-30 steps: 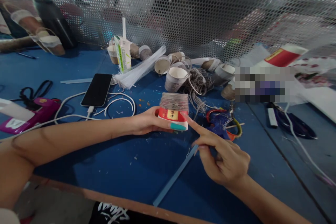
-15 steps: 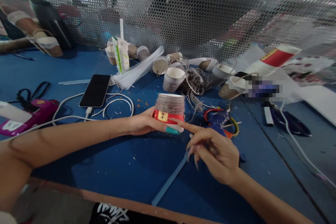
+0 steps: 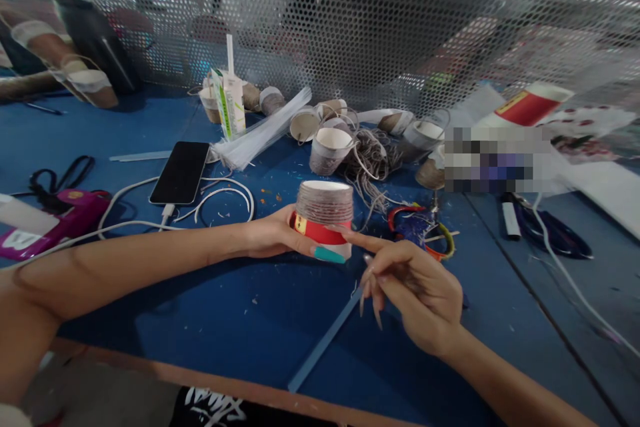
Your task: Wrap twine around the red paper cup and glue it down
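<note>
A paper cup [image 3: 324, 232] with grey twine wound around its upper part is upright in my left hand [image 3: 283, 233]. Its lower part shows a red band with a yellow patch and a white base. My left thumb, with a long teal nail, presses the near side, while the other fingers are hidden behind the cup. My right hand [image 3: 415, 287] stretches its index finger to the cup's red band, touching it near the lower edge of the twine. The other right fingers are loosely bent and apart, with nothing visible in them. Below lies a thin translucent glue stick [image 3: 325, 340].
A purple glue gun [image 3: 65, 217] and a phone [image 3: 181, 172] on a white cable lie left. Behind stand several twine-wrapped cups [image 3: 330, 150], a glue stick bundle [image 3: 270, 130] and tangled twine [image 3: 375, 153]. Colourful-handled scissors [image 3: 425, 230] lie right. A perforated metal screen [image 3: 320, 20] rises behind.
The cup has turned slightly in my left hand, so its yellow patch sits further left, and it has dropped slightly. My right index finger stays against it.
</note>
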`<act>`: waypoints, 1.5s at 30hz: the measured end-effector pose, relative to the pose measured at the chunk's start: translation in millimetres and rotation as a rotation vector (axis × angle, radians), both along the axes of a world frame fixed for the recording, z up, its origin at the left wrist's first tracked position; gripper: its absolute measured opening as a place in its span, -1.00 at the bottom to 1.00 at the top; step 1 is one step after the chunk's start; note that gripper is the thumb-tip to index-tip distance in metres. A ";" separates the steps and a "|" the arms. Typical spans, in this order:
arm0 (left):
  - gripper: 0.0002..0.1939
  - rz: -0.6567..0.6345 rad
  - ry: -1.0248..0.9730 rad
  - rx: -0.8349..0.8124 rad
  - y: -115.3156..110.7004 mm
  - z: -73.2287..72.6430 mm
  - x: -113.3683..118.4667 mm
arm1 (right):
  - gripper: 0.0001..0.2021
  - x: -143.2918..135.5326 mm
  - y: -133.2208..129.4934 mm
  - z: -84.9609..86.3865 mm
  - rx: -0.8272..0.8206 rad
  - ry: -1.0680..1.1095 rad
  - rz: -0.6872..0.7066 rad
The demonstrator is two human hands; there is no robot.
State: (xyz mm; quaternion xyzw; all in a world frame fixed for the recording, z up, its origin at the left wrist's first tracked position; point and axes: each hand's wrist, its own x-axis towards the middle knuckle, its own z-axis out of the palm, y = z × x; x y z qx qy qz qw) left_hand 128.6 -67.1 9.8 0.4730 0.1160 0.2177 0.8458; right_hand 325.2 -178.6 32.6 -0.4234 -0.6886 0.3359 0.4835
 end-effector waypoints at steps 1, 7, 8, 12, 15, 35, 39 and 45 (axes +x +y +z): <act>-0.50 -0.010 -0.006 -0.011 0.2 0.0 -0.3 | -0.82 0.4 0.0 -0.6 0.004 0.019 -0.017; -0.39 -0.045 -0.023 -0.084 2.1 -2.8 -1.7 | -0.79 2.2 3.4 -3.0 -0.001 0.116 -0.050; -0.39 -0.041 -0.015 -0.083 2.2 -2.8 -1.5 | -0.79 2.2 3.6 -2.7 -0.007 0.094 -0.048; -0.46 0.006 0.033 -0.023 1.1 0.6 0.1 | -0.78 1.8 0.4 -0.1 0.082 -0.141 -0.009; -0.53 0.045 0.034 0.010 0.2 2.9 1.5 | -0.78 3.4 -1.3 7.2 0.263 -0.322 -0.062; -0.43 0.159 -0.012 -0.032 0.4 -3.6 0.7 | -0.92 48.7 16.1 38.1 -0.246 -1.530 -0.399; -0.46 0.136 -0.033 -0.045 0.8 -4.6 0.9 | -0.86 34.2 14.8 38.7 -0.225 -1.519 -0.582; -0.52 0.134 -0.071 -0.117 5.6 -11.4 3.0 | -0.73 41.6 23.9 37.5 -0.087 -1.323 -0.819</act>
